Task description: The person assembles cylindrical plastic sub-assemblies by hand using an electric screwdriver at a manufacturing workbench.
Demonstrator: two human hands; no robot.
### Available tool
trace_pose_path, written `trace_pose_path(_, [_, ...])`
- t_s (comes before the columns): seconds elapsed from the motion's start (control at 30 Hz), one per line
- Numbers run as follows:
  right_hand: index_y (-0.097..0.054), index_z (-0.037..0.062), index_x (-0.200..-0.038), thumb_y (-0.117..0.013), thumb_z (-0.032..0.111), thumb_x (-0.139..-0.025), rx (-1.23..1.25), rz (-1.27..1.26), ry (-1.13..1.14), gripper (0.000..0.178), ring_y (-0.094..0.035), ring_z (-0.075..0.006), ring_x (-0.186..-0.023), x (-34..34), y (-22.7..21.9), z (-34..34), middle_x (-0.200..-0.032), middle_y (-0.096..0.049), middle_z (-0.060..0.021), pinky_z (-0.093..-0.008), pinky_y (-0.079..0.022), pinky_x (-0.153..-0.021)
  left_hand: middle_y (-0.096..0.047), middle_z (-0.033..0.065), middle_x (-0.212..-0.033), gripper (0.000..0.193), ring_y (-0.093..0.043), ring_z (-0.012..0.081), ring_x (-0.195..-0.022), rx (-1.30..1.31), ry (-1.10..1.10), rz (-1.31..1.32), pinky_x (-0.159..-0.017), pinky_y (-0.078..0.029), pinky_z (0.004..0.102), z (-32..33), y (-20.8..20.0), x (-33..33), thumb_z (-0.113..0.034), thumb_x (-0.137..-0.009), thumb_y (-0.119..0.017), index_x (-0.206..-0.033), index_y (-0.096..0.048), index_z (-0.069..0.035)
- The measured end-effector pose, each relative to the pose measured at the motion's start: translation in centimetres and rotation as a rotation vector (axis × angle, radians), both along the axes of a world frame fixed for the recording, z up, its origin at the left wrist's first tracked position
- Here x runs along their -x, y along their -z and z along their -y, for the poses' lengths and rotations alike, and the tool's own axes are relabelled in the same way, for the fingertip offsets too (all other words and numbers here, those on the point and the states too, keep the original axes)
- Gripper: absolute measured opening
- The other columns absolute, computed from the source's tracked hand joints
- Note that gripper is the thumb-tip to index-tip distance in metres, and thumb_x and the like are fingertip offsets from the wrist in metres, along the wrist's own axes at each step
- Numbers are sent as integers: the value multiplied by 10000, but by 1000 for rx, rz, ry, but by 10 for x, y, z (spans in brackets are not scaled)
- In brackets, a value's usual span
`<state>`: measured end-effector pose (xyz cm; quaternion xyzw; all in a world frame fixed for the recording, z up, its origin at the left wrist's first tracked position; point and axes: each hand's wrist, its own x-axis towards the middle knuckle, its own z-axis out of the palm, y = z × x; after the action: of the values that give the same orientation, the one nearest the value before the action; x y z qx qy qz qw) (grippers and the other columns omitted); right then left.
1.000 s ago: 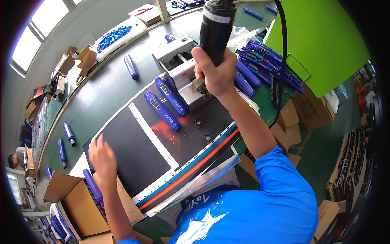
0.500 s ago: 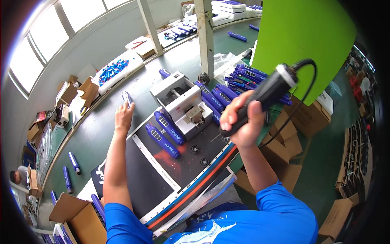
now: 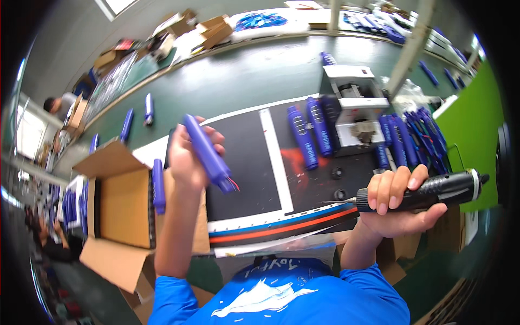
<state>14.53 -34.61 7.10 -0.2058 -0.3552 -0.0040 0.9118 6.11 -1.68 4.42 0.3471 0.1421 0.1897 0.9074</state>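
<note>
My left hand [image 3: 187, 162], palm up, holds a blue-purple plastic tube-shaped housing [image 3: 205, 151] over the left part of the black mat. Thin red wires stick out of the tube's near end. My right hand [image 3: 398, 208] is wrapped round a black electric screwdriver [image 3: 447, 190], whose thin bit points left above the mat's striped front edge. Two similar blue-purple housings [image 3: 302, 135] with oval button panels lie side by side on the mat. Beside them stands a white metal fixture [image 3: 360, 105] with a small metal block on its front. Two small dark round parts [image 3: 338, 172] sit before it.
An open cardboard box [image 3: 122, 208] stands at the left, with another blue tube [image 3: 158, 187] next to it. More housings [image 3: 417, 135] are piled right of the fixture, near a green panel [image 3: 471, 130]. A post [image 3: 414, 49] rises behind. Other people [image 3: 51, 238] are at the far left.
The view has turned left. My left hand has come back from the far side of the mat and now holds the blue tube near me. The screwdriver has swung from upright-tilted to nearly level.
</note>
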Motion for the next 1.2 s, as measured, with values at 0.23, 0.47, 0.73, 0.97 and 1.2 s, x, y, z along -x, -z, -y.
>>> trace_pose_path(0.23, [-428, 77, -990, -576, 689, -859, 39, -46, -195, 643, -540, -169, -522, 36, 5, -43, -682, -523, -65, -309, -468, -482, -539, 174, -997, 520, -525, 242, -768, 539, 75, -18, -671, -492, 358, 64, 52, 68, -255, -959, -350, -1368, -408, 60])
trace_pose_path(0.47, [-417, 87, -997, -613, 657, -854, 52, 59, -228, 619, -548, -160, -513, 71, -4, -58, -665, -534, -54, -298, -483, -443, -549, 86, -885, 477, -606, 184, -733, 117, -161, -133, -633, -542, 333, 94, 22, 58, -372, -995, -535, -1283, -470, 3])
trace_pose_path(0.73, [-445, 66, -964, -622, 584, -887, 30, 114, -97, 553, -531, -118, -498, 84, -6, -64, -670, -543, -42, -237, -472, -431, -519, 46, -850, 538, -598, 112, -663, 80, -85, 36, -537, -515, 254, 92, 38, 54, -398, -962, -609, -1261, -487, 33])
trace_pose_path(0.97, [-437, 72, -973, -598, 622, -886, 78, 107, -131, 580, -542, -115, -502, 86, 0, -75, -673, -543, -35, -240, -473, -434, -519, 46, -844, 534, -598, 111, -667, 30, -107, 45, -540, -515, 252, 97, 26, 51, -383, -967, -601, -1272, -480, 39])
trace_pose_path(1.2, [-432, 86, -976, -603, 626, -881, 102, 79, -145, 574, -543, -125, -499, 87, 8, -84, -678, -547, -40, -252, -476, -447, -513, 47, -839, 542, -586, 109, -663, 33, -144, 32, -543, -504, 267, 100, 25, 48, -385, -967, -603, -1271, -475, 46])
